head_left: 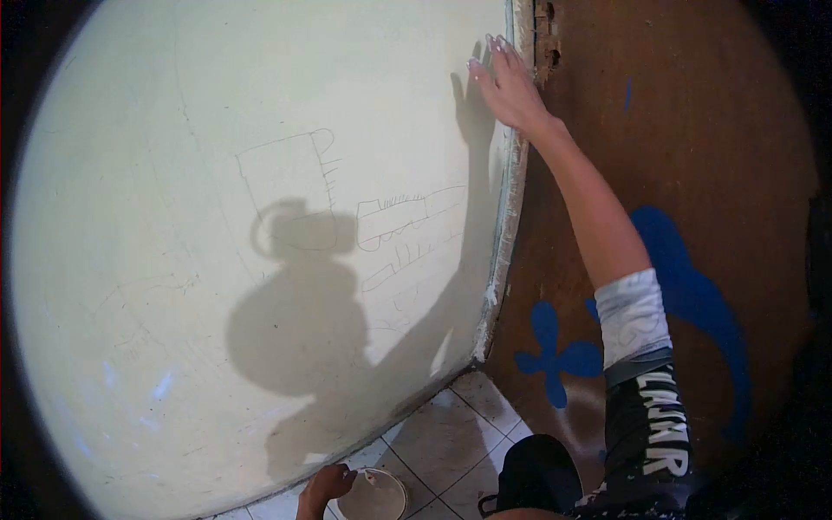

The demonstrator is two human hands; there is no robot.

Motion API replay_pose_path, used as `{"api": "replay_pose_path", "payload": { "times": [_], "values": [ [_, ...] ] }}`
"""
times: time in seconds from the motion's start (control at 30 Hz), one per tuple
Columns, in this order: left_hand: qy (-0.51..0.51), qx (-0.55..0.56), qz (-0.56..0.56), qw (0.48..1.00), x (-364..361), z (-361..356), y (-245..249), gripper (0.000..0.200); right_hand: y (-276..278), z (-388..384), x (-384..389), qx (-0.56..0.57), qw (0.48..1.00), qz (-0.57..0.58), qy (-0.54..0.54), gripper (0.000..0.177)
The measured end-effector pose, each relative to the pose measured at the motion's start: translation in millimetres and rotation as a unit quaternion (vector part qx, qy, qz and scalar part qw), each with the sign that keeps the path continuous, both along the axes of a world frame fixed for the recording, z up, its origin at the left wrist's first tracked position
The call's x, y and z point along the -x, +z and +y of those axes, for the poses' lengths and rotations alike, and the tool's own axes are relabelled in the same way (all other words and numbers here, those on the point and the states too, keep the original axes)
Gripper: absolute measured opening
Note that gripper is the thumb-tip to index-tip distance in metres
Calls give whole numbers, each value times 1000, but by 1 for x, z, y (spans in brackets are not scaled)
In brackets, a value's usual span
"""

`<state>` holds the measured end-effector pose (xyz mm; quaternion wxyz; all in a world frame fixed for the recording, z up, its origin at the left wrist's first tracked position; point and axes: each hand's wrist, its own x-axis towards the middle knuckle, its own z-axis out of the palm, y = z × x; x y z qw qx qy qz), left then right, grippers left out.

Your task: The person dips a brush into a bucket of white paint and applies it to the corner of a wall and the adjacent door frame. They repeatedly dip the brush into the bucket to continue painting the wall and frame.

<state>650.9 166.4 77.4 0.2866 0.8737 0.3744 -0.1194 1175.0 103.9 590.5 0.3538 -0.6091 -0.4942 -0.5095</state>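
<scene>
My right hand point(513, 94) is raised to the edge of the pale wall point(286, 95), its fingers stretched out and apart. White smears show on the fingertips. Beside it runs the narrow strip point(511, 199) between the wall and the brown door point(676, 113), rough and patched with white. Low in the view, my left hand point(326, 487) is closed at the rim of a small white bucket point(373, 507). A small pale piece point(370, 477) shows just inside the rim by the fingers; what it is does not show.
Pencil drawings point(399, 221) mark the wall, and my shadow point(299, 321) falls across it. Blue painted shapes point(550, 355) decorate the door. White floor tiles point(442, 433) meet the wall's foot. A dark rounded thing point(539, 472) is at the bottom beside my right sleeve.
</scene>
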Motion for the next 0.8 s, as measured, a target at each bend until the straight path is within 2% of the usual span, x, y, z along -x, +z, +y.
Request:
{"api": "replay_pose_path", "payload": {
  "times": [0.07,0.13,0.17,0.23,0.3,0.33,0.37,0.4,0.43,0.47,0.5,0.53,0.6,0.63,0.67,0.7,0.73,0.77,0.8],
  "values": [
    [-16,1,-16,1000,6,6,-22,42,2,20,-15,91,989,114,4,71],
    [-30,-2,-35,999,10,7,-21,43,-38,48,-41,71,992,101,10,75],
    [-27,-2,-20,999,6,-1,-5,43,-69,50,-31,70,992,105,20,74],
    [-17,-5,-10,1000,8,-9,0,44,-168,49,-10,90,992,86,13,76],
    [-35,24,-23,999,17,-10,-10,44,-284,33,28,202,969,134,-42,83],
    [-36,25,-5,999,17,-21,16,42,-344,18,56,247,937,247,0,84],
    [-28,25,-7,999,21,-18,12,42,-405,0,80,355,876,326,-32,78],
    [-53,15,-38,998,26,-16,2,41,-454,-11,89,540,729,421,-11,67],
    [-76,5,-67,995,32,-18,-5,41,-477,-35,116,586,721,369,16,51],
    [-69,-5,-74,995,34,-23,9,40,-508,-43,128,698,675,238,14,44],
    [-95,-21,-57,994,36,-25,17,40,-540,-49,138,792,602,100,20,37],
    [-70,-11,-52,996,39,-30,25,39,-583,-49,136,809,579,97,40,37],
    [-80,-8,-3,997,41,-36,42,37,-659,-40,136,783,572,87,227,32],
    [-101,-13,26,994,42,-37,49,38,-622,-38,169,777,591,2,217,22],
    [-45,4,25,999,45,-38,47,37,-597,-33,191,773,597,47,207,27],
    [-87,-17,21,996,49,-38,38,36,-611,-25,204,719,650,92,228,19],
    [0,0,9,1000,48,-47,54,33,-607,-23,224,647,695,160,270,11],
    [19,-9,21,1000,49,-51,60,31,-611,-21,239,644,701,136,275,14],
    [27,-10,13,999,53,-48,58,30,-614,-19,252,608,714,100,332,15]
  ]
}}
